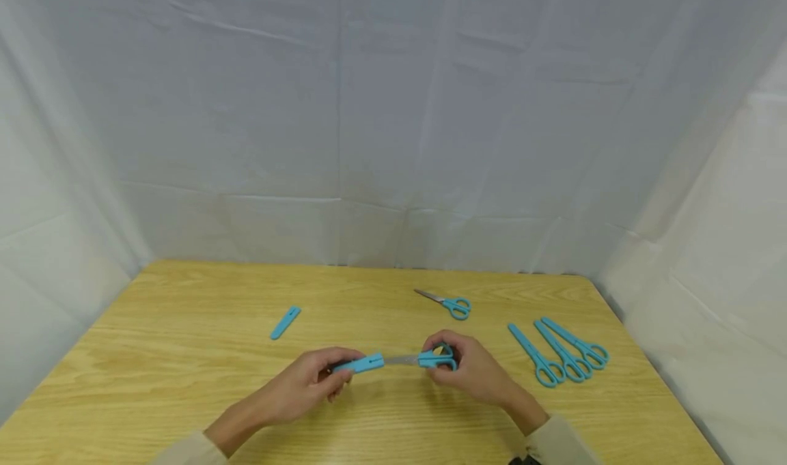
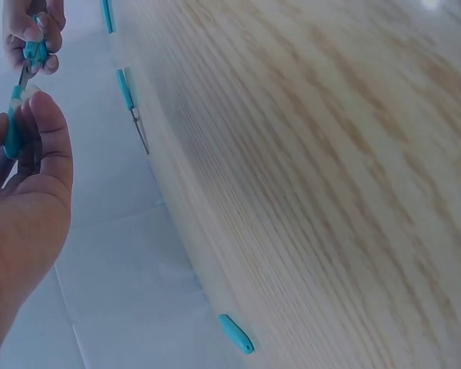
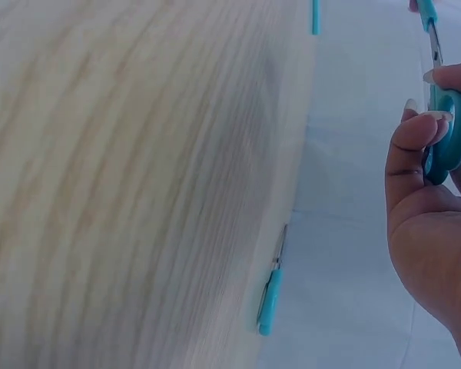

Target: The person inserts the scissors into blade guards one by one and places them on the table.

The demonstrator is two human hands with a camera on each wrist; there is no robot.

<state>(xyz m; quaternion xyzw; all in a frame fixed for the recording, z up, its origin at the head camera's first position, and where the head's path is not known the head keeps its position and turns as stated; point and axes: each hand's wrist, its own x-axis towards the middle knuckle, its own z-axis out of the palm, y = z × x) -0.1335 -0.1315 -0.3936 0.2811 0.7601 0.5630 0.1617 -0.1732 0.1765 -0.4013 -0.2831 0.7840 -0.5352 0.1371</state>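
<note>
Apparently sheathing or unsheathing: left grip (image 1: 306,385) pinches the sheath (image 1: 368,363), at nine o'clock from the scissors (image 1: 429,360) the right grip (image 1: 472,371) pinches. Either likely calls next for straight alignment.

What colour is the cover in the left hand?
The cover is light blue; the head view shows it best.

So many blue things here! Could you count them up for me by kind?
Covered scissors on the table: 3
Bare scissors on the table: 1
Scissors held in the right hand: 1
Loose cover on the table: 1
Cover held in the left hand: 1
Total: 7, each covered pair counting as one
</note>
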